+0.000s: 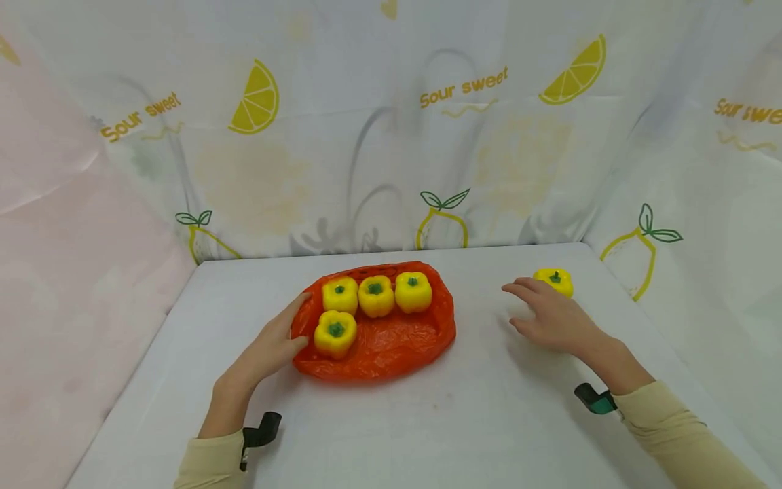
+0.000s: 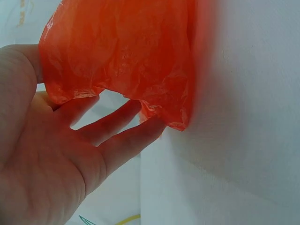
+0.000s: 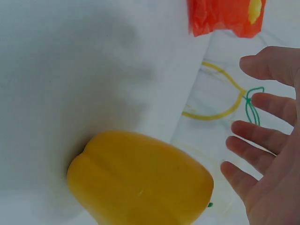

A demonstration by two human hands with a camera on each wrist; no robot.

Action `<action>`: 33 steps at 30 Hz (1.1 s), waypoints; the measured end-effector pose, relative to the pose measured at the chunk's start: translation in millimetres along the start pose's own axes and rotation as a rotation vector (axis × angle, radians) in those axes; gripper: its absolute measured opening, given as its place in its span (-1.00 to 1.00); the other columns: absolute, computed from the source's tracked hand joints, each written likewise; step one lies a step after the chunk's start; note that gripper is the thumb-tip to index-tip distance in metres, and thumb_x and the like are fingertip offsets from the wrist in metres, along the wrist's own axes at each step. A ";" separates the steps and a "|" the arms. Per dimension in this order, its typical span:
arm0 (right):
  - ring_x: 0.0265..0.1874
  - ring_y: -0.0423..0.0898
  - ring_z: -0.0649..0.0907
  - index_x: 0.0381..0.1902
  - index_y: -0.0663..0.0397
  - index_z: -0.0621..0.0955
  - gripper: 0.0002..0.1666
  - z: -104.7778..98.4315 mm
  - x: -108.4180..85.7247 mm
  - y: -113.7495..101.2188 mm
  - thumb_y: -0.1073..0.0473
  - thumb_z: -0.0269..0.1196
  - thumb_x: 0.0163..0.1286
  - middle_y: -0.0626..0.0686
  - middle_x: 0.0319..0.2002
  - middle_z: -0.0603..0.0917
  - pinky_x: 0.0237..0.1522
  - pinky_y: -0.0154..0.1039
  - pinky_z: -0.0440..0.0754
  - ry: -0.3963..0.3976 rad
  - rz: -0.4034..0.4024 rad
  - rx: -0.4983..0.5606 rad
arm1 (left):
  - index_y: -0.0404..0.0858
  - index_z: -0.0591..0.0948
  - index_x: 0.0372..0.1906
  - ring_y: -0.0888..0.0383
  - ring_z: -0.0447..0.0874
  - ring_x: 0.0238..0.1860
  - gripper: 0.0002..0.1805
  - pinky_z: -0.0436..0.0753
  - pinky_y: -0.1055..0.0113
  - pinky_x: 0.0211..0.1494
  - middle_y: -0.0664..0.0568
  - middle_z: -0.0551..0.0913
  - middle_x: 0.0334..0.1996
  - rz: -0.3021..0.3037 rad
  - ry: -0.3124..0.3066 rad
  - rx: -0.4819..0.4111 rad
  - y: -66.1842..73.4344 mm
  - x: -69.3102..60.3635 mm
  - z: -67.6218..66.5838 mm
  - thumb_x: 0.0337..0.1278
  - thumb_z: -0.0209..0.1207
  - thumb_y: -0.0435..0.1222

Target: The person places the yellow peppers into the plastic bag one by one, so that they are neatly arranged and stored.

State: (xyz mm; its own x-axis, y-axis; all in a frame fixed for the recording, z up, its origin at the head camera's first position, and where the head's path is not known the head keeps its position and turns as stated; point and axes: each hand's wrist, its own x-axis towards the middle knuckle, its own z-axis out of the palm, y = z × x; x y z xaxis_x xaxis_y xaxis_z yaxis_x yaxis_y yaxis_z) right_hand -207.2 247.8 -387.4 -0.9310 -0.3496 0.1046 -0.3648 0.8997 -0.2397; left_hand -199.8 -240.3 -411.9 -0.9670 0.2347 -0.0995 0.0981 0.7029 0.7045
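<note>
A red plastic bag (image 1: 391, 346) lies spread open on the table, with three yellow bell peppers (image 1: 375, 299) in a row at its back and another yellow bell pepper (image 1: 336, 334) in front at the left. My left hand (image 1: 271, 346) holds the bag's left edge, thumb and fingers on either side of the plastic; in the left wrist view the fingertips pass partly behind it. At the right stands a lone yellow bell pepper (image 1: 559, 284), large in the right wrist view (image 3: 140, 178). Beside it, apart from it, my right hand (image 1: 552, 318) hovers with fingers spread and nothing in them.
The white tabletop (image 1: 446, 435) ends at the back against a hanging cloth (image 1: 379, 136) printed with lemons and words. More cloth encloses the left and right sides.
</note>
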 end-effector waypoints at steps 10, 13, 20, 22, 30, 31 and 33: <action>0.22 0.23 0.48 0.34 0.01 0.46 -0.30 -8.3 -19.3 20.5 0.04 0.31 0.25 0.27 0.31 0.44 0.11 0.26 0.58 -0.028 0.059 0.016 | -0.12 -0.08 0.61 -0.24 0.05 0.55 -0.12 0.24 -0.27 0.48 -0.16 0.01 0.60 -0.004 -0.010 0.006 1.9 0.9 -1.2 0.22 0.00 -0.39; 0.20 0.24 0.48 0.34 0.02 0.46 -0.31 -9.8 -27.0 27.0 0.02 0.31 0.25 0.28 0.31 0.43 0.13 0.27 0.57 -0.039 0.083 0.039 | -0.12 -0.08 0.61 -0.25 0.06 0.55 -0.12 0.26 -0.27 0.47 -0.16 0.01 0.60 -0.009 -0.013 0.007 1.8 2.7 -1.4 0.22 0.00 -0.38; 0.21 0.26 0.46 0.35 0.06 0.44 -0.26 -13.4 -41.8 39.1 -0.02 0.35 0.26 0.32 0.33 0.40 0.16 0.33 0.51 -0.070 0.102 0.103 | -0.11 -0.11 0.61 -0.26 0.05 0.54 -0.11 0.31 -0.28 0.44 -0.16 0.00 0.60 -0.046 -0.027 0.012 0.1 1.6 -2.9 0.24 0.02 -0.35; 0.20 0.26 0.46 0.35 0.07 0.43 -0.27 -13.0 -44.7 43.9 0.01 0.35 0.25 0.33 0.33 0.39 0.17 0.35 0.50 -0.073 0.095 0.118 | -0.10 -0.10 0.61 -0.26 0.05 0.55 -0.11 0.30 -0.29 0.44 -0.16 0.01 0.60 -0.045 -0.024 0.015 -0.9 1.6 -2.5 0.24 0.03 -0.35; 0.10 0.26 0.52 0.33 0.16 0.43 -0.26 -6.0 -50.7 59.7 0.17 0.39 0.20 0.34 0.24 0.45 0.14 0.36 0.51 -0.043 0.062 0.157 | -0.07 -0.10 0.62 -0.26 0.02 0.56 -0.10 0.27 -0.30 0.45 -0.14 0.00 0.60 -0.032 -0.028 0.010 -2.9 2.8 -1.1 0.24 0.04 -0.32; 0.09 0.25 0.53 0.33 0.15 0.43 -0.26 -5.2 -50.9 59.8 0.17 0.39 0.20 0.34 0.23 0.46 0.14 0.35 0.52 -0.041 0.066 0.162 | -0.07 -0.10 0.62 -0.26 0.02 0.56 -0.10 0.27 -0.30 0.45 -0.14 0.00 0.60 -0.031 -0.030 0.011 -3.5 2.7 -1.1 0.24 0.04 -0.32; 0.06 0.24 0.54 0.34 0.13 0.42 -0.25 -3.8 -50.8 59.1 0.14 0.39 0.21 0.33 0.22 0.46 0.12 0.35 0.54 -0.045 0.086 0.169 | -0.07 -0.10 0.61 -0.26 0.02 0.56 -0.10 0.27 -0.30 0.45 -0.13 0.00 0.60 -0.037 -0.028 0.008 -4.6 2.1 -1.1 0.24 0.04 -0.32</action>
State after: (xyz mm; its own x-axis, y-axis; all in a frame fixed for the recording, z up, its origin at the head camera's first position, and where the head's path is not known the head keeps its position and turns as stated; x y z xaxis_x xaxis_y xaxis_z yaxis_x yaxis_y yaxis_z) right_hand -181.4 319.7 -403.2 -0.9571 -0.2879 0.0339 -0.2765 0.8717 -0.4046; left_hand -202.5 -243.8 -414.5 -0.9630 0.2270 -0.1454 0.0641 0.7165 0.6946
